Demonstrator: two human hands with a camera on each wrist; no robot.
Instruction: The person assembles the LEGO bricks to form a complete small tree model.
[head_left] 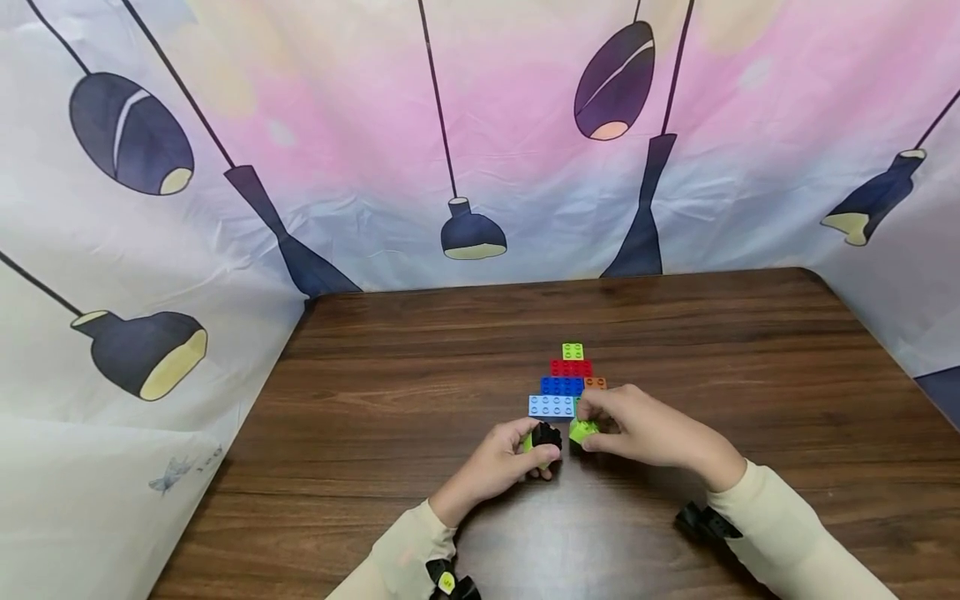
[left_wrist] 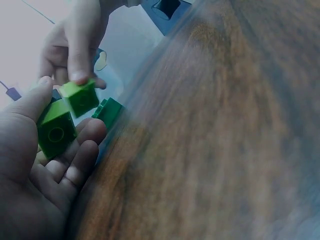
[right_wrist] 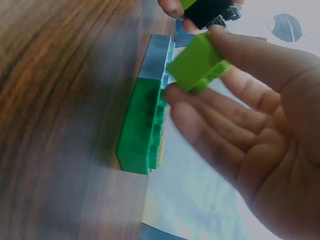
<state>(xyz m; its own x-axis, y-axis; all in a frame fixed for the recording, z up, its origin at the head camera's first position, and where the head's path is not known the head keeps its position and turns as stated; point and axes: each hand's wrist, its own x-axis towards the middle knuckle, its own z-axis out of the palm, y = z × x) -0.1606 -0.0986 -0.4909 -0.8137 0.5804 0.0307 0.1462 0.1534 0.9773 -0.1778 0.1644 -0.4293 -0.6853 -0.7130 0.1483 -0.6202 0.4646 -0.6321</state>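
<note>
My left hand [head_left: 498, 458] grips a black toy brick [head_left: 547, 436] together with a lime green brick [left_wrist: 56, 131], the two pressed against each other between thumb and fingers. Just to the right, my right hand [head_left: 660, 429] pinches another lime green brick [right_wrist: 196, 62] by thumb and fingertips, its studs towards the palm in the right wrist view. Both hands are close together, near the front row of a stepped brick layout. That row has a light blue brick [head_left: 551, 406] and a green brick [right_wrist: 140, 120]; in the head view the right hand mostly hides the green one.
Behind the front row lie a blue brick [head_left: 561, 386] beside an orange brick [head_left: 595, 383], then a red brick [head_left: 571, 368] and a small lime brick [head_left: 572, 351]. The brown wooden table [head_left: 390, 367] ends at a lamp-patterned cloth [head_left: 360, 167] along the back and sides.
</note>
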